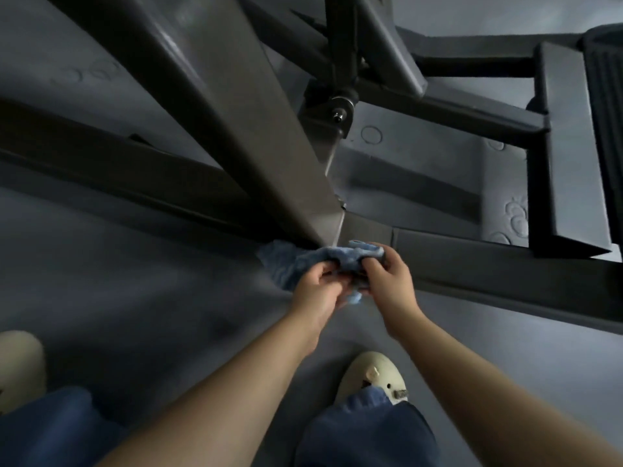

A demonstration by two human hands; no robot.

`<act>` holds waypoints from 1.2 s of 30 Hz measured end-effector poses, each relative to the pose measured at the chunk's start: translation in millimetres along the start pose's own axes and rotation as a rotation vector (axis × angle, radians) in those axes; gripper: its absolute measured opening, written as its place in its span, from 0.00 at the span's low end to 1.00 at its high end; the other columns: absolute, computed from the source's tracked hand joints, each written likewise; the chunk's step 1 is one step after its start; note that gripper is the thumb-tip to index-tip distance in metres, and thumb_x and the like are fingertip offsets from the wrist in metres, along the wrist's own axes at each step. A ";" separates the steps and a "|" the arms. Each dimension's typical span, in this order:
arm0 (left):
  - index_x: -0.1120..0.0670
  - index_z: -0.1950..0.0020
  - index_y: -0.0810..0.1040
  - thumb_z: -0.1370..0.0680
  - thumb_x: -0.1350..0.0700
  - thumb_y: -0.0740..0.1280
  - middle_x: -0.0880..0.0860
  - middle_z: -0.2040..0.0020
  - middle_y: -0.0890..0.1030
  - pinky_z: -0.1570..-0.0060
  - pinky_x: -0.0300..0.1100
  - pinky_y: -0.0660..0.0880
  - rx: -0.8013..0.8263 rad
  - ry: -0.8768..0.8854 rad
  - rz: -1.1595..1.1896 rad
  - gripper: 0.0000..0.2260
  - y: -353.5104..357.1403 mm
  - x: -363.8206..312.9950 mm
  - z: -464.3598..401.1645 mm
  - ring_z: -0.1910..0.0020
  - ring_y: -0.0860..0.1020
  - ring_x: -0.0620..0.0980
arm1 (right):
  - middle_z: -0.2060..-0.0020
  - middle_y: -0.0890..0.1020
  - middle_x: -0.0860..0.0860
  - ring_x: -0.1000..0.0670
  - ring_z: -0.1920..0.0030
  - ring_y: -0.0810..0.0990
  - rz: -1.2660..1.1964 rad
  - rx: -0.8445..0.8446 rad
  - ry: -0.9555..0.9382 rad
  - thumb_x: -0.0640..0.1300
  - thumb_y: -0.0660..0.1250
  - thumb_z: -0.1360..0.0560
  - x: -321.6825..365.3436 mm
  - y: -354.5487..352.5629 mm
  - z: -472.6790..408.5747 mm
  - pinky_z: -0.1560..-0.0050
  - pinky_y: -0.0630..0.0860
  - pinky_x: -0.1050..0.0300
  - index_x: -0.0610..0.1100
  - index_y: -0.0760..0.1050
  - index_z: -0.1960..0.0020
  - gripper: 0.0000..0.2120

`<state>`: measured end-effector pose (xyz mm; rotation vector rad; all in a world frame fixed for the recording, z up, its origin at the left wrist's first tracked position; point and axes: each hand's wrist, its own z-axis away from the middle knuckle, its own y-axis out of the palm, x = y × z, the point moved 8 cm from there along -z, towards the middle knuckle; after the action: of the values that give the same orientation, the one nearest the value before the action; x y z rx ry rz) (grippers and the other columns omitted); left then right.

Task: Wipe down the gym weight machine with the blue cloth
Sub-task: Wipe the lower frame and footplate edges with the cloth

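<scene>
The blue cloth (296,259) is bunched up just below the foot of a slanted dark metal beam (242,123) of the weight machine. My left hand (318,291) grips the cloth from below, its fingers curled into the fabric. My right hand (387,281) pinches the cloth's right side. The cloth lies against the joint where the slanted beam meets the low base rail (472,261) on the floor. Part of the cloth is hidden behind my fingers.
A pivot bolt (340,112) and upright post stand behind the beam. Dark frame bars and a ribbed footplate (606,129) fill the right. Grey rubber floor (135,281) lies around. My two pale shoes (371,375) and blue trouser legs are at the bottom.
</scene>
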<state>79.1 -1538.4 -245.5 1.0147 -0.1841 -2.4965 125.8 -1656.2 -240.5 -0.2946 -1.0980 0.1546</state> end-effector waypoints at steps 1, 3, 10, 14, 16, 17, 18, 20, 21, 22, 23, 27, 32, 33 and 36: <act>0.55 0.52 0.75 0.24 0.71 0.59 0.49 0.62 0.77 0.63 0.34 0.75 -0.047 0.069 -0.141 0.12 -2.5 -0.6 -1.5 0.65 0.78 0.45 | 0.59 0.82 0.49 0.53 0.57 0.81 -0.041 -0.007 0.011 0.37 0.61 0.26 2.1 -8.1 -0.8 0.58 0.79 0.59 0.45 0.78 0.52 0.09; 0.52 0.56 0.72 0.26 0.69 0.66 0.49 0.60 0.76 0.55 0.37 0.72 -0.123 0.221 -0.359 0.12 -3.9 -9.0 -0.6 0.57 0.76 0.48 | 0.65 0.79 0.50 0.55 0.64 0.78 -0.073 0.005 0.021 0.34 0.59 0.24 7.8 -20.4 -1.7 0.67 0.73 0.67 0.45 0.76 0.57 0.10; 0.58 0.35 0.70 0.28 0.63 0.72 0.48 0.45 0.74 0.49 0.29 0.66 0.057 0.481 -0.737 0.23 27.7 -39.0 11.5 0.46 0.73 0.45 | 0.60 0.80 0.48 0.52 0.59 0.78 -0.097 0.201 -0.009 0.34 0.60 0.26 28.4 -23.6 13.9 0.60 0.74 0.63 0.47 0.78 0.54 0.12; 0.55 0.49 0.75 0.31 0.58 0.75 0.53 0.52 0.80 0.49 0.41 0.73 0.075 0.388 -0.775 0.14 24.9 -45.7 10.4 0.52 0.77 0.50 | 0.59 0.79 0.50 0.54 0.60 0.78 -0.037 0.207 -0.075 0.34 0.63 0.26 45.9 -31.6 21.0 0.60 0.75 0.64 0.49 0.76 0.49 0.13; 0.53 0.53 0.74 0.28 0.56 0.73 0.52 0.55 0.80 0.49 0.45 0.75 0.099 0.347 -0.744 0.09 25.4 -45.7 14.1 0.54 0.78 0.50 | 0.60 0.77 0.49 0.53 0.60 0.77 0.037 0.167 -0.113 0.36 0.66 0.26 51.1 -40.6 20.3 0.60 0.74 0.64 0.48 0.74 0.43 0.14; 0.53 0.53 0.75 0.27 0.55 0.71 0.53 0.55 0.80 0.50 0.46 0.75 0.097 0.363 -0.750 0.07 27.2 -47.9 17.2 0.54 0.78 0.51 | 0.57 0.77 0.47 0.52 0.58 0.77 0.058 0.154 -0.116 0.39 0.68 0.26 52.0 -44.7 19.5 0.57 0.74 0.61 0.49 0.72 0.41 0.15; 0.55 0.53 0.76 0.25 0.55 0.69 0.54 0.55 0.81 0.50 0.46 0.74 0.084 0.401 -0.781 0.06 29.7 -51.2 19.9 0.55 0.78 0.52 | 0.53 0.78 0.46 0.51 0.55 0.77 0.061 0.146 -0.105 0.41 0.69 0.26 50.7 -49.4 17.6 0.54 0.75 0.59 0.51 0.71 0.39 0.17; 0.59 0.51 0.77 0.23 0.56 0.66 0.59 0.53 0.81 0.49 0.48 0.73 0.057 0.455 -0.793 0.07 33.1 -54.4 21.1 0.53 0.78 0.54 | 0.46 0.78 0.46 0.50 0.50 0.78 0.022 0.150 -0.062 0.43 0.69 0.26 45.6 -56.6 15.7 0.48 0.75 0.54 0.51 0.68 0.38 0.18; 0.59 0.49 0.78 0.22 0.56 0.64 0.59 0.52 0.82 0.47 0.49 0.73 0.052 0.444 -0.755 0.07 33.1 -53.5 18.7 0.51 0.78 0.54 | 0.44 0.78 0.46 0.49 0.49 0.78 0.005 0.152 -0.047 0.44 0.68 0.25 42.7 -59.6 15.7 0.46 0.75 0.53 0.51 0.68 0.38 0.18; 0.58 0.48 0.78 0.21 0.56 0.62 0.59 0.50 0.82 0.43 0.50 0.74 0.059 0.405 -0.686 0.08 33.6 -52.1 16.6 0.49 0.78 0.55 | 0.42 0.77 0.46 0.49 0.48 0.78 -0.002 0.152 -0.043 0.46 0.68 0.25 41.5 -62.5 16.6 0.46 0.76 0.53 0.51 0.68 0.38 0.17; 0.56 0.46 0.78 0.20 0.56 0.61 0.58 0.47 0.81 0.41 0.51 0.73 0.076 0.340 -0.610 0.08 34.6 -48.0 13.7 0.46 0.78 0.55 | 0.41 0.76 0.46 0.50 0.49 0.78 -0.004 0.154 -0.047 0.47 0.68 0.25 40.8 -65.0 17.8 0.48 0.76 0.56 0.51 0.68 0.38 0.18; 0.51 0.41 0.74 0.19 0.51 0.58 0.54 0.39 0.77 0.36 0.52 0.70 0.100 0.116 -0.398 0.10 42.6 -27.1 5.9 0.39 0.75 0.54 | 0.42 0.72 0.55 0.60 0.55 0.78 0.030 0.218 -0.101 0.43 0.72 0.29 46.3 -70.2 24.8 0.61 0.76 0.66 0.51 0.62 0.32 0.30; 0.54 0.40 0.67 0.21 0.49 0.63 0.52 0.49 0.75 0.50 0.38 0.68 -0.077 0.227 -0.550 0.14 36.2 -34.0 4.9 0.50 0.73 0.51 | 0.52 0.78 0.54 0.53 0.52 0.78 0.333 0.131 -0.255 0.33 0.72 0.32 46.0 -71.1 12.2 0.56 0.72 0.69 0.51 0.70 0.46 0.21; 0.54 0.38 0.65 0.24 0.51 0.67 0.52 0.50 0.74 0.53 0.38 0.67 -0.097 0.291 -0.627 0.18 36.1 -39.1 5.7 0.52 0.73 0.50 | 0.55 0.78 0.53 0.52 0.53 0.78 0.361 0.083 -0.270 0.33 0.70 0.31 47.6 -73.7 4.3 0.59 0.71 0.71 0.50 0.72 0.50 0.17; 0.55 0.38 0.65 0.29 0.62 0.71 0.53 0.49 0.72 0.57 0.33 0.64 -0.094 0.548 -0.830 0.23 44.9 -57.7 6.3 0.52 0.72 0.51 | 0.60 0.79 0.52 0.51 0.56 0.78 0.481 -0.039 -0.318 0.34 0.67 0.30 63.3 -81.3 -21.2 0.58 0.72 0.64 0.47 0.79 0.54 0.09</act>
<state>126.9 -1553.3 -191.9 1.9794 0.6382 -2.7004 171.4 -1719.9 -170.3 -0.5815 -1.3302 0.6260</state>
